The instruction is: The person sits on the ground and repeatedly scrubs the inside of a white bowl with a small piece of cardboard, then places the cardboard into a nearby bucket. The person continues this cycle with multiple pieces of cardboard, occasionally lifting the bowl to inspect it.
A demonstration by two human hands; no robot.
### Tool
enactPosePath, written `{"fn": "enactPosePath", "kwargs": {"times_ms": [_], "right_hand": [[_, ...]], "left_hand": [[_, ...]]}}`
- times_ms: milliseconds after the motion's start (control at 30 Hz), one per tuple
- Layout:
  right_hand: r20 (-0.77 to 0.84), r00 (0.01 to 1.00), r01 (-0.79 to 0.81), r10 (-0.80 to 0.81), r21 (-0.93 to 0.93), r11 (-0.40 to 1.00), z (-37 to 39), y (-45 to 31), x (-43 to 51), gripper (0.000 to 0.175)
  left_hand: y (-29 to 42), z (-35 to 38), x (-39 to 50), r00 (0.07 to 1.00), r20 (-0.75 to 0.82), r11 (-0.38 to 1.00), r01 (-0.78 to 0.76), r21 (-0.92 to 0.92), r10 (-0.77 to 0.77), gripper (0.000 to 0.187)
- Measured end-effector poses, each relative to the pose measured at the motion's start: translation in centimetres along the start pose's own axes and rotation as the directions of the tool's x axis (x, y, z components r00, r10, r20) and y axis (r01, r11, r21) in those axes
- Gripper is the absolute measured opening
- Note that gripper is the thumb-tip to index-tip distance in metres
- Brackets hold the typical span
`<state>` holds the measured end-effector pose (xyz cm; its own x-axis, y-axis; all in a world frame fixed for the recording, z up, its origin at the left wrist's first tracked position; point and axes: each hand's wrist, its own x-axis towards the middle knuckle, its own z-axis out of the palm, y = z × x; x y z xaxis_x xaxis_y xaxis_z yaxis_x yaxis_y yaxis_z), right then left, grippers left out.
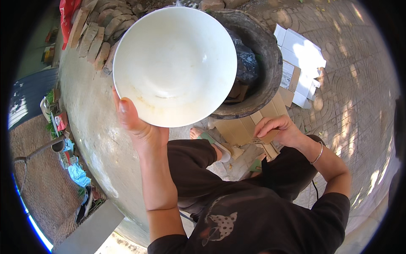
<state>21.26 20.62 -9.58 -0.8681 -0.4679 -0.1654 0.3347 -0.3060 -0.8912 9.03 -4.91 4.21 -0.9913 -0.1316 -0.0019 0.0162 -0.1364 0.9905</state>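
Observation:
My left hand (pixel 139 123) grips a white bowl (pixel 177 63) by its lower left rim, with the thumb over the edge. The bowl is tilted so that its hollow faces me, and a faint yellowish stain shows near the bottom. Between the thumb and fingers of my right hand (pixel 280 128) is a small torn piece of brown cardboard (pixel 268 137). Just beyond that hand, a larger flattened cardboard sheet (pixel 236 128) lies on the ground. Behind the bowl stands a dark round basin (pixel 269 60), partly hidden, holding a dark plastic bag (pixel 247 63).
Stacked bricks (pixel 95 41) line the far left beside a red bag (pixel 67 19). Unfolded white cartons (pixel 299 60) lie right of the basin on patterned paving (pixel 352 82). Along the left edge are a brick wall (pixel 41 177), a metal handle (pixel 41 152) and blue plastic (pixel 77 174).

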Motion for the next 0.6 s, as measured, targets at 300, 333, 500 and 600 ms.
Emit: {"fn": "enactPosePath", "kwargs": {"times_ms": [300, 333, 500, 600], "right_hand": [[-0.34, 0.909, 0.119, -0.241, -0.342, 0.932, 0.3, -7.1, -0.5, 0.036], [-0.398, 0.88, 0.122, -0.26, -0.34, 0.933, 0.4, -7.3, -0.4, 0.036], [-0.541, 0.78, 0.218, -0.316, -0.238, 0.946, 0.9, -8.4, -0.4, 0.032], [-0.607, 0.779, 0.074, -0.156, -0.158, 0.985, 1.3, -9.3, -1.1, 0.03]], "left_hand": [[-0.7, 2.6, 2.4, 0.99, 0.14, 0.983, 0.017, -0.182, 0.009, 0.082], [-0.8, 2.9, 2.5, 0.985, 0.173, 0.973, 0.021, -0.23, 0.02, 0.078], [-1.9, 4.0, 4.0, 0.971, 0.232, 0.949, 0.029, -0.313, 0.047, 0.069], [-2.7, 4.4, 4.8, 0.965, 0.261, 0.937, 0.059, -0.344, 0.036, 0.065]]}}
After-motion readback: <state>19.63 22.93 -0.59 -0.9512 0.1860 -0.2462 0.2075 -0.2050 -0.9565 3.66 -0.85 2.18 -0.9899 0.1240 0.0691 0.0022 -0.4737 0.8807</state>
